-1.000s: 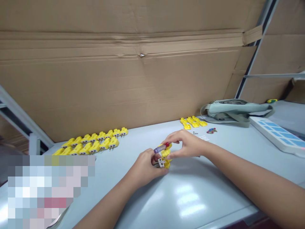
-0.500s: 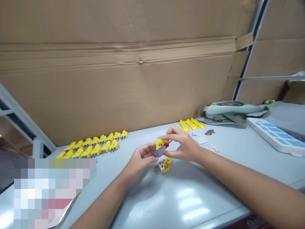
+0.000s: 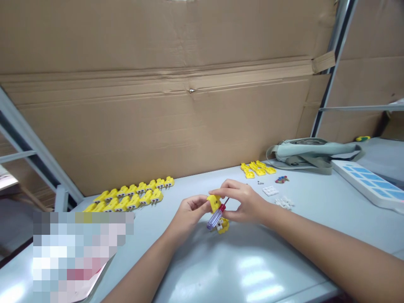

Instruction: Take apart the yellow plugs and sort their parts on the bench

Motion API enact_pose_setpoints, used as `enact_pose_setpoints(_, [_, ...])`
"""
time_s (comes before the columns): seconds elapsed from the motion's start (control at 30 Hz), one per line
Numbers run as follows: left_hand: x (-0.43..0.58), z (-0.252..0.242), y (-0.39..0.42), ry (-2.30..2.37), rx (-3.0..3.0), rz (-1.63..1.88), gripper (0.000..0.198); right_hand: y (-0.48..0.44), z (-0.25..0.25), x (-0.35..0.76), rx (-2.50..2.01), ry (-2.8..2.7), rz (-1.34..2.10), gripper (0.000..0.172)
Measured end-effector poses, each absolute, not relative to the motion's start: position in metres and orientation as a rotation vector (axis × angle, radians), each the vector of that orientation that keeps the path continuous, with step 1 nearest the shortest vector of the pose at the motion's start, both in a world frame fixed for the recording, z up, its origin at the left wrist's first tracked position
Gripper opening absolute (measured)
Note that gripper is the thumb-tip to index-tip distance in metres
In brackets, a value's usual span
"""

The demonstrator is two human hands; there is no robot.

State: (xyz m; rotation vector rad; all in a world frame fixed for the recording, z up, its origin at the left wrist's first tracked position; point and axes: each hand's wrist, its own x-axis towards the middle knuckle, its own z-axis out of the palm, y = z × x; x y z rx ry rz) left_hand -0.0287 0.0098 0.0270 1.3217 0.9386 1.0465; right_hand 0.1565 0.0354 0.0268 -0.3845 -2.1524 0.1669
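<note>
My left hand [image 3: 189, 214] and my right hand [image 3: 244, 202] meet over the middle of the grey table [image 3: 252, 261]. Together their fingertips pinch a small yellow plug cover [image 3: 213, 202]. A small screwdriver [image 3: 217, 215] with a clear purple handle and a red collar hangs from my right hand's fingers, handle pointing down-left. Just below it, on the table, lies the yellow plug base [image 3: 222, 226] with a white insert.
Two rows of yellow plugs [image 3: 131, 197] lie at the back left. More yellow parts [image 3: 257, 168], screws, small coloured pieces [image 3: 281, 179] and white inserts [image 3: 270, 190] sit at the back right, beside a grey-green bag [image 3: 309, 152] and a white-and-blue tray [image 3: 369, 182]. Cardboard [image 3: 176, 105] walls the back.
The yellow cover has come off the base, which now lies alone on the table. The screwdriver has swung from level to handle-down. The camera has tilted slightly.
</note>
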Motion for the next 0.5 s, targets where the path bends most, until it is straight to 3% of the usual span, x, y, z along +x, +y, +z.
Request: enact_pose_setpoints(0.5, [-0.0266,0.0318,0.0067,1.013,1.447,1.069,0.029,0.0292,0.0313,0.1524,-0.558,-2.233,0.171,0.039])
